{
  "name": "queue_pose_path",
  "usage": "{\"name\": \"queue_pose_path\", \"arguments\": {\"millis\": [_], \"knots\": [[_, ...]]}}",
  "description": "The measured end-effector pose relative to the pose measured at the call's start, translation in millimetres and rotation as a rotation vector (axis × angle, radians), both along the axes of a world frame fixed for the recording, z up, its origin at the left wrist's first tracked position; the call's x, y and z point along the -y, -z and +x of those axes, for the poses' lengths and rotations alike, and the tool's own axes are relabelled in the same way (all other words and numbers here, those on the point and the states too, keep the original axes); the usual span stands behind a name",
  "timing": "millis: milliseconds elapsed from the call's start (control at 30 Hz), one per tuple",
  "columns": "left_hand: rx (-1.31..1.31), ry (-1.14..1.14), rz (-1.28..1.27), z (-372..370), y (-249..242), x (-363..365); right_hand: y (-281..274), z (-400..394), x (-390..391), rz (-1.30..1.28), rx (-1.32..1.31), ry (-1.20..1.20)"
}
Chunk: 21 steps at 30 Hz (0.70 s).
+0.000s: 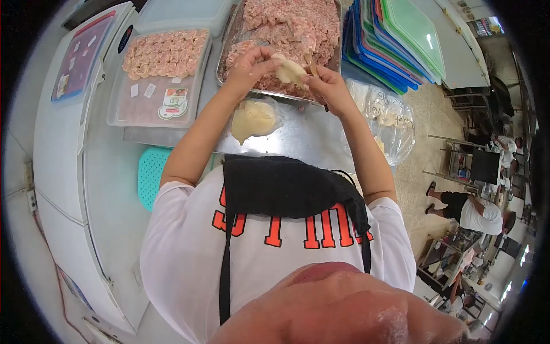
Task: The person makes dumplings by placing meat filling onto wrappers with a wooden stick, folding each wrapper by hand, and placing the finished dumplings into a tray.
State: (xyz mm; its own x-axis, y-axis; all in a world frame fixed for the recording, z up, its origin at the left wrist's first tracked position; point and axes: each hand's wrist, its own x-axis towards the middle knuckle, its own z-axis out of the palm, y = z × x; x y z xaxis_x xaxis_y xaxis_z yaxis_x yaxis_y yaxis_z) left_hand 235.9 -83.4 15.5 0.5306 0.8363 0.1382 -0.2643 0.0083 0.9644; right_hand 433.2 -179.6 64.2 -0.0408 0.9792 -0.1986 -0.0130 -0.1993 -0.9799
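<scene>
Over the near edge of a metal tray (269, 93) full of ground meat filling (289, 23), my left hand (251, 67) pinches a pale round dough wrapper (290, 71). My right hand (328, 89) is closed around a thin wooden stick-like tool (311, 64), and its fingertips touch the wrapper's right edge. Whether filling lies inside the wrapper is hard to see. Below the hands, a stack of similar wrappers (256, 119) rests on a plastic sheet on the metal table (298, 132).
A plastic box (154, 117) with rows of shaped dumplings (166, 53) stands at left. Colored plastic lids (395, 43) are piled at right, above plastic bags of wrappers (382, 114). A teal basket (150, 178) sits lower left. Another person (480, 215) works far right.
</scene>
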Motion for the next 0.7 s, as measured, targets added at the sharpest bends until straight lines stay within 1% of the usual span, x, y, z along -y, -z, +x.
{"name": "queue_pose_path", "arguments": {"millis": [33, 67, 100, 133, 167, 200, 233, 267, 333, 367, 400, 467, 500, 533, 567, 600, 633, 667, 700], "knots": [[0.001, 0.003, -0.001, -5, -9, -2, 5, 3, 0, -0.008, 0.098, 0.012], [-0.157, -0.012, 0.197, -10, -21, -5, 11, 7, 0, -0.009, 0.099, 0.015], [-0.315, -0.027, 0.395, -14, -33, -7, 18, 13, -1, 0.008, 0.203, 0.035], [-0.314, -0.026, 0.395, -19, -44, -8, 24, 18, -1, 0.026, 0.305, 0.054], [-0.38, 0.003, 0.563, -23, -54, -8, 30, 25, -2, 0.025, 0.306, 0.055], [-0.445, 0.033, 0.732, -26, -59, -9, 33, 30, -2, 0.074, 0.467, 0.055], [-0.445, 0.035, 0.733, -28, -61, -10, 35, 34, -1, 0.124, 0.628, 0.056], [-0.488, 0.039, 0.784, -28, -61, -12, 36, 39, 0, 0.123, 0.627, 0.059], [-0.531, 0.048, 0.836, -29, -58, -19, 31, 44, 3, 0.095, 0.811, 0.103], [-0.499, 0.038, 0.95, -31, -52, -26, 29, 48, 4, 0.094, 0.81, 0.107], [-0.465, 0.027, 1.063, -31, -50, -30, 22, 50, 5, 0.065, 0.943, 0.073], [-0.483, 0.058, 1.045, -33, -47, -37, 9, 49, 7, -0.01, 1.179, 0.004], [-0.501, 0.084, 1.028, -33, -48, -37, 4, 50, 8, -0.013, 1.177, 0.004], [-0.501, 0.086, 1.026, -33, -49, -35, 0, 52, 8, 0.1, 1.245, -0.073], [-0.503, 0.087, 0.973, -32, -50, -33, -1, 53, 9, 0.216, 1.309, -0.151], [-0.505, 0.088, 0.921, -32, -51, -31, 0, 53, 7, 0.215, 1.308, -0.152], [-0.506, 0.088, 0.92, -33, -48, -34, 3, 54, 4, 0.275, 1.387, -0.203], [-0.56, 0.148, 0.896, -35, -42, -40, 6, 54, 4, 0.336, 1.466, -0.254], [-0.613, 0.208, 0.87, -36, -41, -43, 10, 51, 4, 0.335, 1.466, -0.255]]}}
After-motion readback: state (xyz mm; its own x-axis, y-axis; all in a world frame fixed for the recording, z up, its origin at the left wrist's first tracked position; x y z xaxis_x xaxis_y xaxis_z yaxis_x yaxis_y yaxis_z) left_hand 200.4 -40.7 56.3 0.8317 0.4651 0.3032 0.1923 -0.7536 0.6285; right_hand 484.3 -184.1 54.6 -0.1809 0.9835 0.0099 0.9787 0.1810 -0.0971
